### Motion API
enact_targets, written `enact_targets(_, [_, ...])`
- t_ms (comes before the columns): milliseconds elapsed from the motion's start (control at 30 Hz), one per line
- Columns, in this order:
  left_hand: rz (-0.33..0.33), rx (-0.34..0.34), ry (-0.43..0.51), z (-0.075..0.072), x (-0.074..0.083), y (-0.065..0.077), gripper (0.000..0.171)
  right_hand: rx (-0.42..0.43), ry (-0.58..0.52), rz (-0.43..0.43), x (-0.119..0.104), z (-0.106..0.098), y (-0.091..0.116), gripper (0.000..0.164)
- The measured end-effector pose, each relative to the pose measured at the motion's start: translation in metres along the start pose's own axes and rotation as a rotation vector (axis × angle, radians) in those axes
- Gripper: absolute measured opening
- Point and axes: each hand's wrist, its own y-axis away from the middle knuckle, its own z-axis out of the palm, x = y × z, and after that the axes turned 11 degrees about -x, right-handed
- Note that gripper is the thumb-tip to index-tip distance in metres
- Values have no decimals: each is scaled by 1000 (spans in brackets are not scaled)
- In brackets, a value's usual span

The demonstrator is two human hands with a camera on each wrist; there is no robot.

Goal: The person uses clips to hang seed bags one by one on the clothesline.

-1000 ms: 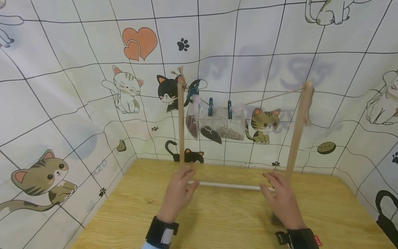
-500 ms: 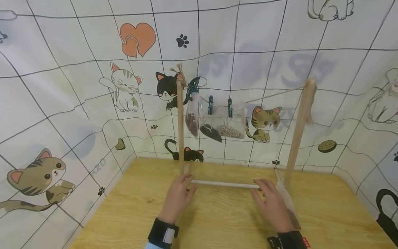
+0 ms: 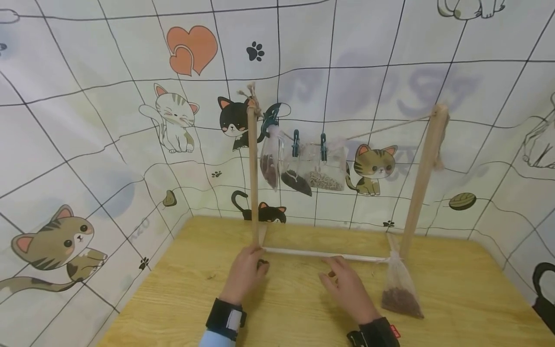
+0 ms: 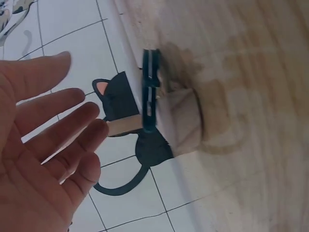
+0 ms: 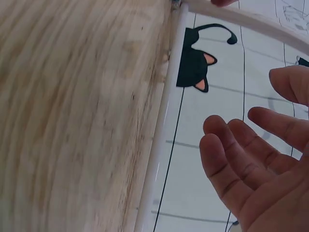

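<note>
In the head view my left hand (image 3: 244, 274) is at the foot of the left wooden post (image 3: 253, 173), fingers relaxed, by the left end of a white rod (image 3: 303, 251). A dark teal clothespin (image 4: 150, 92) stands just beyond these fingertips in the left wrist view, in front of a wooden block (image 4: 186, 121). My right hand (image 3: 347, 289) is beside the middle of the rod, its fingers loosely bent with nothing between them. A tied, see-through bag (image 3: 401, 294) with dark reddish contents lies at the foot of the right wooden post (image 3: 422, 178).
A string (image 3: 390, 128) runs between the post tops. From it hang several small clear bags, including one with pale grains (image 3: 325, 180), held by dark teal clothespins (image 3: 323, 147). Behind the wooden table (image 3: 173, 299) is a cat-print sheet (image 3: 347, 38). A black strap (image 3: 544, 289) shows at the right.
My right hand has moved left along the rod, away from the right post, uncovering the tied bag. My left hand has stayed near the left post, shifting only slightly.
</note>
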Motion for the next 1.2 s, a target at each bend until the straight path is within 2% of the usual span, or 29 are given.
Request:
enact_targets(67, [-18,-34,-9,2,-4,1,36,-13,-5,4,-4,5,-2,39])
enact_targets(200, [-16,-84,-103,8,-10,1,43,-31,-23,-6,-12,14,-4,37])
enact_targets(300, [-1,-85,-196,12,-13,1,45,-38,-28,-23,-15,16,-4,36])
enact_targets(433, [-18,-67,-251,13,-15,2,36,-48,-24,-33,-16,16,-4,35])
enact_targets(667, [-53,-98,-136,8,-13,5,26,-51,-21,-68,-12,16,-2,33])
enact_targets(833, [-20,-85,-84,5,-11,6,24,-55,-23,-109,-9,15,0,31])
enact_targets(900, [-8,-86,-59,3,-8,5,27,-56,-26,-97,-9,13,0,32])
enact_targets(1067, [16,-120,-13,-9,9,3,36,-63,-49,-27,-7,7,0,33])
enact_targets(1200, [62,-89,-23,-21,29,3,35,-61,-113,-32,-5,-3,2,33])
